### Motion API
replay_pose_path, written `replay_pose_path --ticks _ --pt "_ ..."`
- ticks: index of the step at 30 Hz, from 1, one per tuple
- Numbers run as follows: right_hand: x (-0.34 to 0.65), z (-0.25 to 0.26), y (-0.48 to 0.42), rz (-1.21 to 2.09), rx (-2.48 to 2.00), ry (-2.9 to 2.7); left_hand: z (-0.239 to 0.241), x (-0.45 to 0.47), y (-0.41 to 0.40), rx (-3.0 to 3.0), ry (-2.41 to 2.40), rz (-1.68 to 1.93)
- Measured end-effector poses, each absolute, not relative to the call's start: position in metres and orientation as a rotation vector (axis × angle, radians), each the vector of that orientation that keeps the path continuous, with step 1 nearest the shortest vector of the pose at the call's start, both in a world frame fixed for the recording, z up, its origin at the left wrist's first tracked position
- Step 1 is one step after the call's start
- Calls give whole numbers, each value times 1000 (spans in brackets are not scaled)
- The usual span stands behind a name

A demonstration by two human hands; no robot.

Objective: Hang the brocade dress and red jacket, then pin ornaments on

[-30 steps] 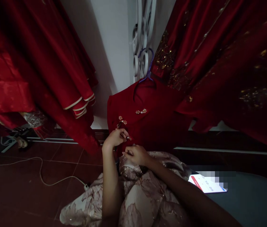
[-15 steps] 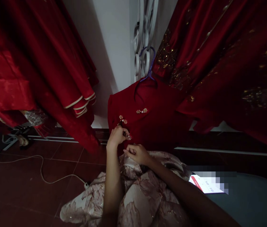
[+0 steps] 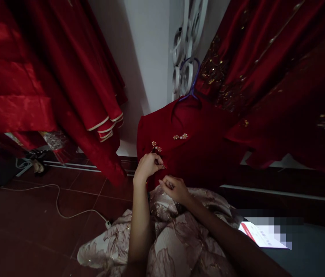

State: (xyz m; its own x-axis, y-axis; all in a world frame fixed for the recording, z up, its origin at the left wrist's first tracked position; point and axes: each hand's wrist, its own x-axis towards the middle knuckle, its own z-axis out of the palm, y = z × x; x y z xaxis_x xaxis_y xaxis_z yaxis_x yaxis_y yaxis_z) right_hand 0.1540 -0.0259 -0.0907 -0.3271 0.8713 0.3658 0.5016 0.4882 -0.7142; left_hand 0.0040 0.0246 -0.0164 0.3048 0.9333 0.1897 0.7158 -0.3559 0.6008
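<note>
From afar I see the left hand [image 3: 148,166] pinched shut on a trim [image 3: 164,166] of the garment [image 3: 203,150], right hand [image 3: 176,188] curled nearer, hold unclear; next needs, I judge, steady fingertips.

Two hands [image 3: 149,167], one hanger [image 3: 191,90], two beaded ornaments [image 3: 180,137] (at least)

The left hand [image 3: 147,167] is covering part of the red garment [image 3: 199,154], and the ornament [image 3: 164,166] its fingers [image 3: 158,158] are pinching is showing too small to make out! The right hand [image 3: 176,189] is hiding its own palm. Blocky pixels [image 3: 279,231] are masking part of the phone [image 3: 257,234], and the bottom edge is cutting off both forearms [image 3: 140,231].
</note>
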Motion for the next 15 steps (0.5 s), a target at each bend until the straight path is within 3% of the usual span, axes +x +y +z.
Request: replay_pose_path --ticks 15 --pt "154 -96 -23 687 -1120 -1980 -18 13 28 2220 1460 758"
